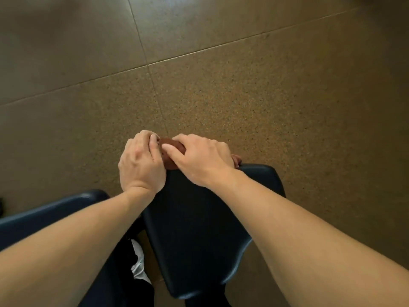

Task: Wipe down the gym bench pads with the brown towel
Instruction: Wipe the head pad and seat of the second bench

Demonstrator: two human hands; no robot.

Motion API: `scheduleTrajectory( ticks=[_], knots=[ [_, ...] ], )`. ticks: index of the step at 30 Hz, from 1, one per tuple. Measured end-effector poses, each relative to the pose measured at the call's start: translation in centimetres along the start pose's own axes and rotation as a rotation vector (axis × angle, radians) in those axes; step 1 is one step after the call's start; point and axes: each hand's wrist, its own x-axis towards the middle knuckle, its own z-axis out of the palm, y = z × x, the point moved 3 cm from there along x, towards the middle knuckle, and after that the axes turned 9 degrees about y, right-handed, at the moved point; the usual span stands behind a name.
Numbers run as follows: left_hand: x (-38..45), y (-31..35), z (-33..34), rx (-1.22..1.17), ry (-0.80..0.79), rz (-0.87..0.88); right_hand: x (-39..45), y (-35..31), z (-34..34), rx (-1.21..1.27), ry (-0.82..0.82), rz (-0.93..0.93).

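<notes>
Two bare forearms reach in from the bottom corners and meet at the far end of the dark bench pad. Beyond them lies the speckled brown floor, crossed by thin seams. That pad runs away from the camera, and a second dark pad shows at the lower left, beside the first. A white patch shows low down in the gap between the two pads; what it is cannot be told. At the far edge of the nearer pad, the left hand and the right hand sit close together, their fingers curled and clamped on the brown towel. It is bunched between them, pressed against that edge, and mostly hidden by the hands.
</notes>
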Motion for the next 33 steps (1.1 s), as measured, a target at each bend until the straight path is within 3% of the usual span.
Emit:
scheduleTrajectory(
  ticks=[6, 10, 18, 23, 29, 31, 33],
  knots=[
    [0.0, -0.1, 0.0, 0.036, 0.002, -0.016, -3.7, 6.8, -3.5, -0.070, -0.056, -0.154],
    [0.0, -0.1, 0.3, 0.068, -0.014, -0.046, -6.4, 11.9, -5.4, -0.187, -0.067, -0.105],
    [0.1, -0.9, 0.8, 0.053, -0.004, -0.021, -1.3, 4.6, -1.6, -0.124, -0.100, 0.016],
    [0.2, -0.7, 0.4, -0.121, 0.031, -0.021, -1.4, 1.3, 0.1, -0.025, 0.112, -0.112],
    [0.4, -0.9, 0.0, -0.211, -0.013, -0.073, -5.3, 3.0, 1.4, -0.160, 0.274, -0.274],
    [0.7, -0.6, 0.1, -0.151, -0.100, -0.005, -7.0, 3.4, 2.2, -0.202, 0.355, -0.272],
    [0.0, -0.7, -0.1, -0.067, -0.212, 0.187, -10.4, 3.0, 3.9, -0.230, 0.407, -0.222]
  ],
)
